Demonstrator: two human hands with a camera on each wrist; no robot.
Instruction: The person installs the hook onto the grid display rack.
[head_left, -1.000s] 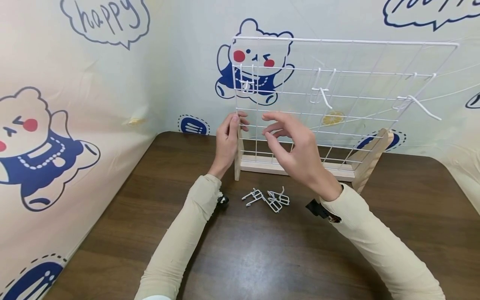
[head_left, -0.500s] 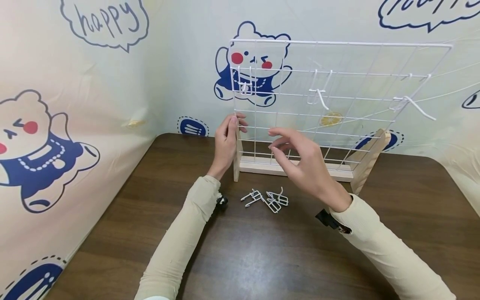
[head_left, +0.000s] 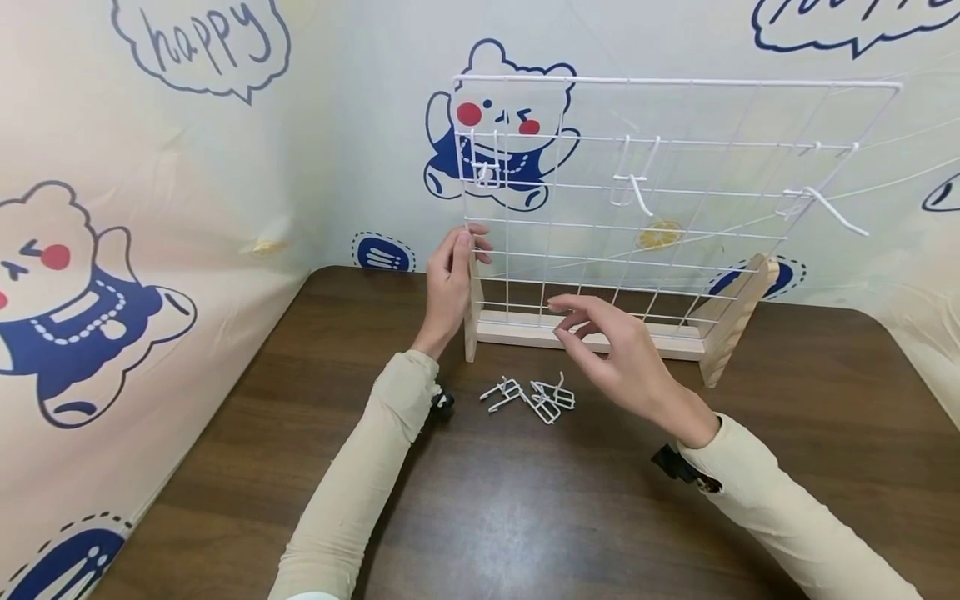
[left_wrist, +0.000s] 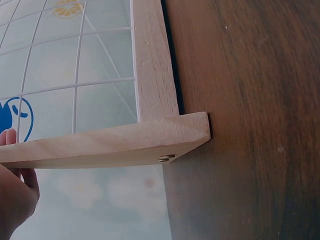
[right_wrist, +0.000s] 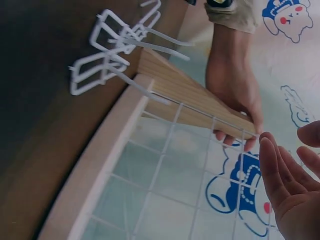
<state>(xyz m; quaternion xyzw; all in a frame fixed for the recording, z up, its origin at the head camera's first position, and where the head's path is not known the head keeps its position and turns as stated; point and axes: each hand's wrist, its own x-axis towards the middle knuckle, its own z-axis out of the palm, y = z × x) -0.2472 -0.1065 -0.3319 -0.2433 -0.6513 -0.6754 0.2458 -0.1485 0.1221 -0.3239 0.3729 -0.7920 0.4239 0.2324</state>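
A white wire grid rack (head_left: 675, 82) with wooden supports stands on the table. My left hand (head_left: 448, 279) grips its left wooden side post (left_wrist: 110, 145), thumb on the near side and fingertips past the edge. In front of the rack's right half, my right hand (head_left: 618, 354) hovers with fingers and thumb curved apart, holding nothing. On the table to its left lie several loose white wire hooks (head_left: 543, 405), piled together. Three similar hooks hang from the grid: a left hook (head_left: 486, 173), a middle hook (head_left: 633, 187) and a right hook (head_left: 825, 208).
A wooden crossbar (head_left: 517, 332) joins the side posts at the bottom, and the right wooden post (head_left: 738, 321) stands beyond my right hand. The brown table (head_left: 480, 517) meets a printed backdrop (head_left: 360, 108) with cartoon bears behind and at left.
My right hand has come down from mid-grid and slightly right, toward table height. The left hand keeps its grip on the post; the loose hooks stay put.
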